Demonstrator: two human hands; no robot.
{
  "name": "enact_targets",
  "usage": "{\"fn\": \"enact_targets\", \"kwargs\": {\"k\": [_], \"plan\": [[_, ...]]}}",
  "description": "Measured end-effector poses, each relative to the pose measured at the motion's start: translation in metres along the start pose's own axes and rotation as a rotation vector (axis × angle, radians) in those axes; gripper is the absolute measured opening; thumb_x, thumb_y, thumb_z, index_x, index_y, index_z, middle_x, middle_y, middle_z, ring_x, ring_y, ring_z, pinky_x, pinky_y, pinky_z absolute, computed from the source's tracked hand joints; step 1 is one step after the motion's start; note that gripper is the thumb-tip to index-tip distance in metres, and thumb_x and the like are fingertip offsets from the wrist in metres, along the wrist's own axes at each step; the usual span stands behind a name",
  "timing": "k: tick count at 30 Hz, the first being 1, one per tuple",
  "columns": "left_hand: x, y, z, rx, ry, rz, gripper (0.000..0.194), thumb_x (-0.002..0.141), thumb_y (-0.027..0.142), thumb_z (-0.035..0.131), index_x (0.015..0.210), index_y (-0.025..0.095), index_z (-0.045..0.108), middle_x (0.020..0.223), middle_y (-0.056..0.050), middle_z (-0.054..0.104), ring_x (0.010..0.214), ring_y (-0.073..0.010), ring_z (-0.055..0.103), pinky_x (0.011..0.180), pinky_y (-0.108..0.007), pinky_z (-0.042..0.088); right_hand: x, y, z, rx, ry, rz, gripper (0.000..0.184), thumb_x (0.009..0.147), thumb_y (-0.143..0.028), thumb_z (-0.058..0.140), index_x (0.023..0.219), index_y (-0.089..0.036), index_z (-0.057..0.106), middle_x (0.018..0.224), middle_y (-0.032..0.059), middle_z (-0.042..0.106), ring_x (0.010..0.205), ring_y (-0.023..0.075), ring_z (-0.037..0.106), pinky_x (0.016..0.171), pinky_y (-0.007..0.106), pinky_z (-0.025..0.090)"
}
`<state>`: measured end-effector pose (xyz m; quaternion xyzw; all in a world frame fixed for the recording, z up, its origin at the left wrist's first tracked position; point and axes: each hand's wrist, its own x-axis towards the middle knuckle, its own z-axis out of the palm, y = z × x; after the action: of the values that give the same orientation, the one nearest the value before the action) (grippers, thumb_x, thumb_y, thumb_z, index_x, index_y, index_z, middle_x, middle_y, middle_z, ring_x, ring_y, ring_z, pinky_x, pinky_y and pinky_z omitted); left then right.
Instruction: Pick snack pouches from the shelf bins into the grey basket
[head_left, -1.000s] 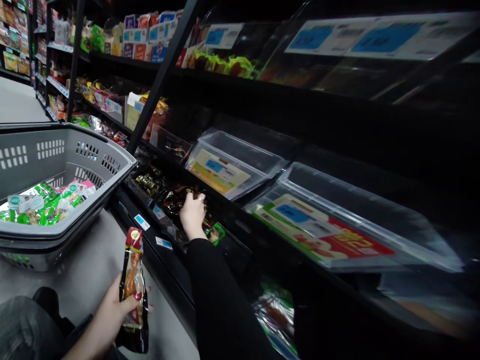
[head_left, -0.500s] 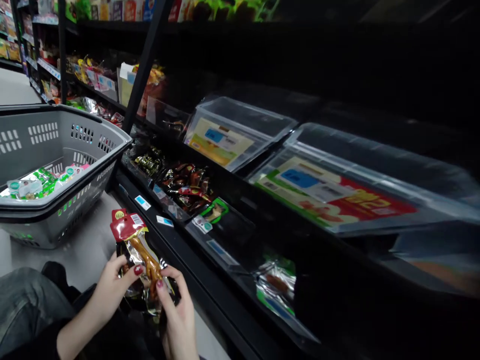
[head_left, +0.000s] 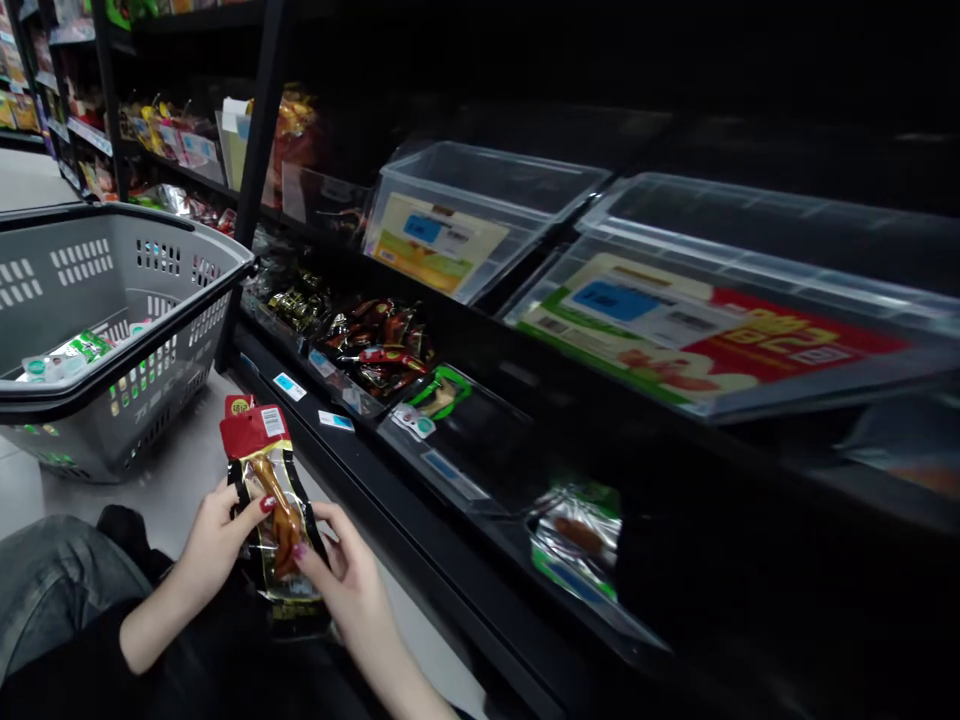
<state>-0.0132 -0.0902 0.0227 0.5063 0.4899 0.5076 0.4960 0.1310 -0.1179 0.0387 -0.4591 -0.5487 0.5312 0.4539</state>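
Low in the view, a snack packet (head_left: pixel 277 490) with a red header, black edges and a clear window lies between my two hands. A brown piece that looks like a chicken foot shows through the window. My left hand (head_left: pixel 214 545) grips its left edge, thumb on the front. On its right edge my right hand (head_left: pixel 349 570) is closed, with the thumb pressed against the front. Behind the packet, similar dark and red packets (head_left: pixel 382 345) lie in a shelf bin. What lies under the packet is hidden.
To the left stands a grey shopping basket (head_left: pixel 172 355) with green and white packets (head_left: pixel 71 355) inside. Dark shelving runs along the right, holding clear plastic bins (head_left: pixel 480 225), a green-edged packet (head_left: pixel 442 395) and a silver-green packet (head_left: pixel 577 535). Price labels (head_left: pixel 290 387) line its edge.
The packet has turned flatter toward me, and its dark lower end now shows. Both hands still hold it. The view has shifted slightly, with the shelf bins higher in the picture.
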Motion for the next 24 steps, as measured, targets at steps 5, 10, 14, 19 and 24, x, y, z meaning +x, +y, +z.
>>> {"fn": "enact_targets", "kwargs": {"k": [5, 10, 14, 19, 24], "plan": [[-0.003, -0.005, 0.005, 0.090, 0.015, -0.071, 0.025, 0.067, 0.032, 0.063, 0.088, 0.019, 0.069, 0.098, -0.008, 0.060, 0.098, -0.0267, 0.052, 0.087, -0.035, 0.038, -0.009, -0.006, 0.001, -0.664, 0.356, -0.419, 0.014, 0.078, -0.018, 0.051, 0.091, -0.020, 0.056, 0.078, 0.0037, 0.053, 0.068, 0.0156, 0.054, 0.059, 0.027, 0.047], [-0.012, -0.005, 0.013, -0.126, -0.143, -0.095, 0.032, 0.071, 0.036, 0.059, 0.097, 0.018, 0.067, 0.109, -0.009, 0.057, 0.106, -0.0257, 0.049, 0.092, -0.032, 0.036, -0.017, 0.007, 0.009, -1.265, 0.387, -0.723, 0.033, 0.079, -0.008, 0.045, 0.110, -0.015, 0.054, 0.095, 0.0145, 0.058, 0.075, 0.0215, 0.054, 0.065, 0.036, 0.046], [-0.014, -0.010, 0.018, -0.320, -0.157, -0.191, 0.030, 0.071, 0.037, 0.060, 0.090, 0.015, 0.067, 0.087, -0.006, 0.065, 0.092, -0.0229, 0.055, 0.083, -0.030, 0.040, -0.024, 0.016, 0.029, -1.371, 0.255, -0.677, 0.031, 0.078, -0.008, 0.041, 0.106, -0.009, 0.056, 0.098, 0.0181, 0.060, 0.078, 0.0241, 0.054, 0.067, 0.040, 0.048], [-0.007, -0.012, 0.014, -0.468, -0.038, -0.390, 0.025, 0.063, 0.034, 0.068, 0.073, 0.012, 0.064, 0.061, 0.001, 0.062, 0.059, -0.0135, 0.053, 0.059, -0.024, 0.041, -0.023, 0.003, 0.029, -1.060, 0.036, -0.669, 0.025, 0.076, -0.014, 0.047, 0.098, -0.013, 0.057, 0.093, 0.0121, 0.061, 0.091, 0.0226, 0.054, 0.080, 0.038, 0.047], [-0.006, -0.006, 0.012, -0.471, -0.085, -0.322, 0.022, 0.066, 0.032, 0.066, 0.075, 0.012, 0.064, 0.063, 0.000, 0.065, 0.061, -0.0146, 0.056, 0.062, -0.025, 0.043, -0.007, -0.009, 0.006, -0.791, 0.234, -0.420, 0.011, 0.079, -0.015, 0.047, 0.088, -0.018, 0.052, 0.082, 0.0057, 0.056, 0.076, 0.0164, 0.054, 0.068, 0.030, 0.047]]}}
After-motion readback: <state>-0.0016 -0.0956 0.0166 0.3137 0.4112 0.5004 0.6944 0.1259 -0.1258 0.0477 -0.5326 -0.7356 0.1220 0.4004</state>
